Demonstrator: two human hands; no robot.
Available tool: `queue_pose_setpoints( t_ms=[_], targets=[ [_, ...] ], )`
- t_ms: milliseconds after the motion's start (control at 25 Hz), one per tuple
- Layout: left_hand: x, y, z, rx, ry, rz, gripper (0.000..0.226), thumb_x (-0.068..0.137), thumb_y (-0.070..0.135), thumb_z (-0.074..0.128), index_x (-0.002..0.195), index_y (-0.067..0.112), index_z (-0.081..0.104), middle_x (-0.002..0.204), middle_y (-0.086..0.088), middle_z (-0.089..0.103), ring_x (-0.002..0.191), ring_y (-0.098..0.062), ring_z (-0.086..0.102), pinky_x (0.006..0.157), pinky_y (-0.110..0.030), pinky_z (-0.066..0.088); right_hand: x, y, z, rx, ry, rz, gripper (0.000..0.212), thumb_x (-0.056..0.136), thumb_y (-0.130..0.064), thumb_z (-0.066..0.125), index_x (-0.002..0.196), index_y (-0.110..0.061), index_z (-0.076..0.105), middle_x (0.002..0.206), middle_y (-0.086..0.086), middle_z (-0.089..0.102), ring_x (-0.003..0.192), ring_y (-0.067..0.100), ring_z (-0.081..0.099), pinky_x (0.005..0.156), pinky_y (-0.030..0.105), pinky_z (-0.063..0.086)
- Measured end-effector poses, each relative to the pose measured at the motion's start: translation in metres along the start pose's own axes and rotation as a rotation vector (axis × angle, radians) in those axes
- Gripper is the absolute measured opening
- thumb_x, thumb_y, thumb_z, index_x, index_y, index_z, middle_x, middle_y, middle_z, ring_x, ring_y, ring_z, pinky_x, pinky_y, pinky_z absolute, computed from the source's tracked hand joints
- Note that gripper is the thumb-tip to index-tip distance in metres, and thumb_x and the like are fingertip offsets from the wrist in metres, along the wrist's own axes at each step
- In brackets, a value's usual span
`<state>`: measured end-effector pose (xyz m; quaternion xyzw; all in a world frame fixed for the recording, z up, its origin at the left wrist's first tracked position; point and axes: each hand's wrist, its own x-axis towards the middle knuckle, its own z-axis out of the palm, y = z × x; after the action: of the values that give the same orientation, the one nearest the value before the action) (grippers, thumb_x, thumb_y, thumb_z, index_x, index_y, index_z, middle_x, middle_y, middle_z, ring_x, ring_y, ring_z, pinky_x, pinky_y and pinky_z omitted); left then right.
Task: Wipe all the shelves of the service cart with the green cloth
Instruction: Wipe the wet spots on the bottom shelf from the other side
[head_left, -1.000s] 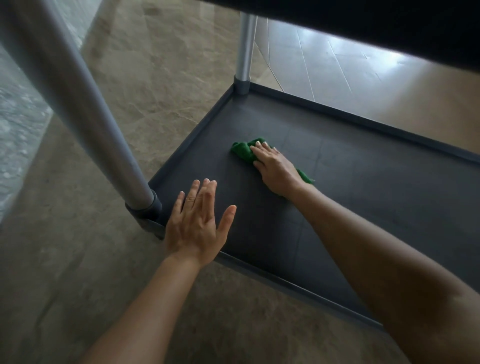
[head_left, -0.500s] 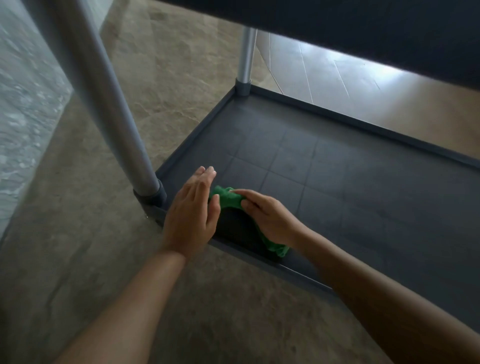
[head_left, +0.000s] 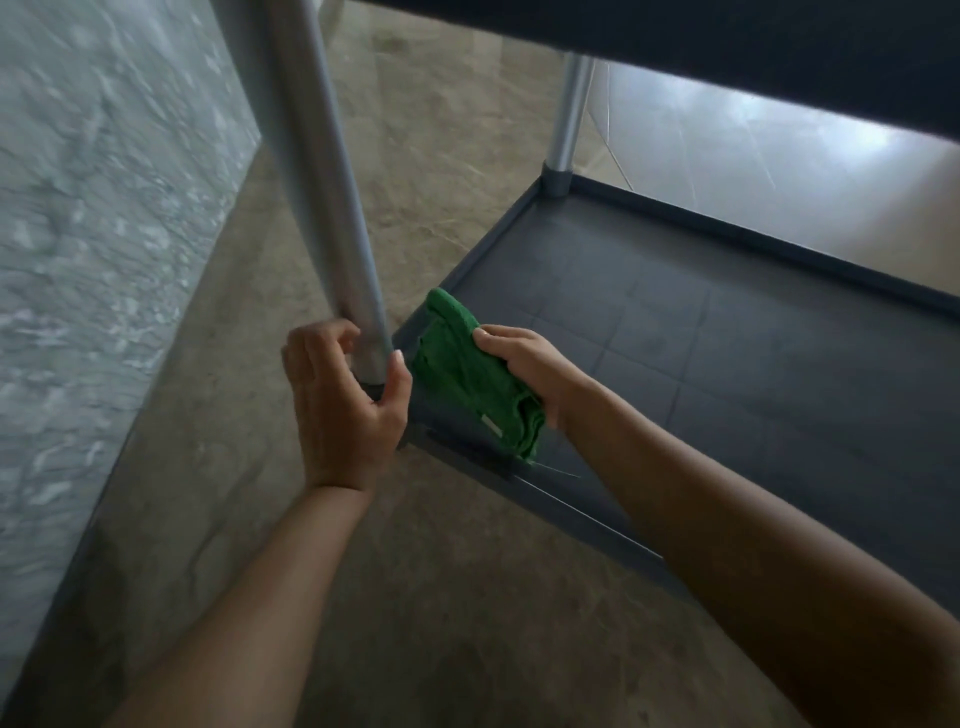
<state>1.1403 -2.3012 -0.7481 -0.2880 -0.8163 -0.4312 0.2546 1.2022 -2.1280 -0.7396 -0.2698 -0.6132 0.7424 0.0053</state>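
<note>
Head view: my left hand (head_left: 343, 405) curls round the post (head_left: 332, 208), my right hand (head_left: 530, 364) grips the cloth (head_left: 462, 374) at the shelf (head_left: 727, 364) corner.

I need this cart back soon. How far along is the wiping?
Done: cannot be judged; the bottom shelf looks plain dark, with no wet marks to read. In hand: the right hand holds the green cloth at that shelf's near corner, while the left hand curls round the pole. Still to do: unknown for the upper shelf; only its underside shows.
</note>
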Motion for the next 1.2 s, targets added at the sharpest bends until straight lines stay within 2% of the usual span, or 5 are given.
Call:
queue_pose_setpoints(
  t_ms=[200,320,520,760,1200],
  targets=[
    [0.026,-0.007,0.009,-0.251,-0.098,-0.263,0.058,0.073,0.023,0.081,0.113,0.003,0.044,0.101,-0.005,0.056,0.089,-0.013,0.058,0.077,-0.020,0.048,0.028,-0.005,-0.003,-0.588,0.070,-0.165,0.055,0.081,-0.007,0.070,0.132,-0.013,0.052,0.124,0.006,0.060,0.101,0.018,0.061,0.078,0.024,0.054],
    [0.034,-0.004,0.020,-0.306,-0.063,-0.397,0.048,0.074,0.024,0.080,0.104,0.017,0.044,0.080,0.017,0.052,0.068,0.014,0.056,0.059,0.001,0.037,0.028,-0.003,-0.007,-1.093,0.181,-0.505,0.055,0.083,-0.005,0.062,0.136,-0.013,0.049,0.141,0.006,0.048,0.132,0.024,0.039,0.108,0.030,0.030],
    [0.027,-0.005,0.032,-0.347,0.051,-0.407,0.046,0.075,0.012,0.077,0.109,0.016,0.047,0.081,0.022,0.048,0.071,0.023,0.052,0.060,0.005,0.035,0.020,0.036,0.005,-1.502,-0.109,-0.655,0.056,0.099,-0.039,0.038,0.150,-0.017,0.025,0.157,0.002,0.021,0.146,0.015,0.009,0.117,0.028,-0.005],
    [0.029,-0.006,0.040,-0.332,0.103,-0.408,0.043,0.073,0.003,0.070,0.111,0.000,0.051,0.079,0.014,0.049,0.065,0.006,0.052,0.062,0.001,0.036,0.052,0.025,-0.021,-1.533,-0.058,-0.598,0.054,0.100,-0.045,0.028,0.151,-0.028,0.018,0.157,-0.010,0.014,0.146,0.009,0.001,0.116,0.029,-0.006],
    [0.030,-0.003,0.041,-0.372,0.114,-0.414,0.038,0.071,0.002,0.068,0.096,0.015,0.043,0.071,0.012,0.050,0.060,0.005,0.053,0.060,-0.003,0.038,0.134,-0.011,-0.070,-1.423,0.284,-0.176,0.060,0.099,-0.049,0.026,0.152,-0.025,0.010,0.160,-0.005,0.003,0.146,0.019,-0.009,0.119,0.035,0.000]
  ],
)
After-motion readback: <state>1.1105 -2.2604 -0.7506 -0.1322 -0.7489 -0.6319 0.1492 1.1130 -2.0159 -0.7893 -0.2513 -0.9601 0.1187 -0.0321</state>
